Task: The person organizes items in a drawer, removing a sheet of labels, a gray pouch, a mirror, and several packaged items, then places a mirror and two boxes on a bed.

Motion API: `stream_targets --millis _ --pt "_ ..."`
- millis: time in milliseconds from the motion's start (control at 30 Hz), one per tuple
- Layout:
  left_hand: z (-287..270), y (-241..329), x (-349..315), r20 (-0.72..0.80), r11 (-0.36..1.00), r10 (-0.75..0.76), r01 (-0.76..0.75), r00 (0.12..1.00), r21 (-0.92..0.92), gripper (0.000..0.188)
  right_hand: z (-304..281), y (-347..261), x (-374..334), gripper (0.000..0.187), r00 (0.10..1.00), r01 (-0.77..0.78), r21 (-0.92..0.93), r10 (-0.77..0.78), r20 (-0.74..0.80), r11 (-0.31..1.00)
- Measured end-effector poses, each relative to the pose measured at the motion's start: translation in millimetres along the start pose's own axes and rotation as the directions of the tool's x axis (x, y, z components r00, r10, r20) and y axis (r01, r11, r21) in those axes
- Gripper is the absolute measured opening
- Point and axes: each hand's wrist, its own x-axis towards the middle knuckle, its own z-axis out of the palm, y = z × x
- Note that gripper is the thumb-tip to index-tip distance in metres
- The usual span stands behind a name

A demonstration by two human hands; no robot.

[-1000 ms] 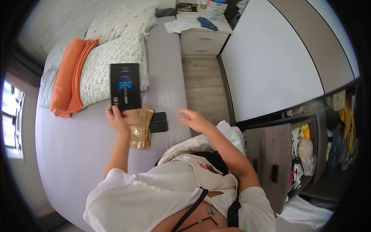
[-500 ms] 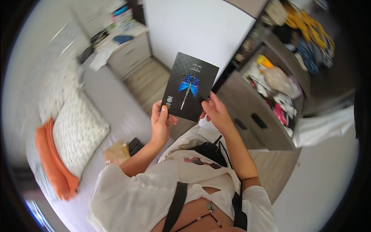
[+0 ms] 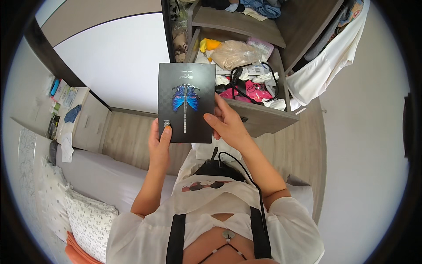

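Note:
A flat black box (image 3: 187,104) with a blue butterfly picture on its front is held up before my body. At its lower left corner my left hand (image 3: 160,139) grips it, the thumb lying on the front face. My right hand (image 3: 225,122) holds the right edge, thumb in front and fingers behind, partly hidden. Just beyond the box is an open drawer (image 3: 272,123) of a grey wardrobe. In it lie a clear plastic bag with something beige (image 3: 237,55), a bright pink package (image 3: 257,90), a black cable (image 3: 278,79) and white crumpled pieces.
To the left stands a nightstand (image 3: 90,121) with small items on top. A bed (image 3: 114,176) with patterned pillows (image 3: 90,220) and an orange cloth (image 3: 81,251) fills the lower left. A white sliding door (image 3: 114,61) rises ahead. White fabric (image 3: 325,70) hangs at the wardrobe's right.
My view has swung right toward the wardrobe, and the drawer now lies straight ahead beyond the box. The box is more upright in view, still in both hands.

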Motion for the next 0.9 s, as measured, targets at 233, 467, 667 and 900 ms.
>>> stream_targets --millis 233,467,667,900 --pt "6 13 8 -0.104 0.998 0.024 -0.029 0.994 -0.048 0.028 -11 -16 0 0.053 0.997 0.076 -0.276 -0.076 0.009 0.958" --pt "18 45 66 -0.083 0.991 0.136 -0.134 0.987 0.028 0.025 -96 -68 42 0.03 0.948 0.247 -0.8 -0.309 0.082 0.547" --pt "51 52 110 -0.111 0.985 0.17 -0.173 0.979 -0.021 0.03 -165 -27 126 0.055 0.963 0.133 -0.99 -0.23 0.139 -0.041" --pt "52 48 116 -0.13 0.991 0.131 -0.134 0.983 -0.012 0.031 -175 9 171 0.049 0.998 0.065 -0.996 -0.027 0.063 0.064"
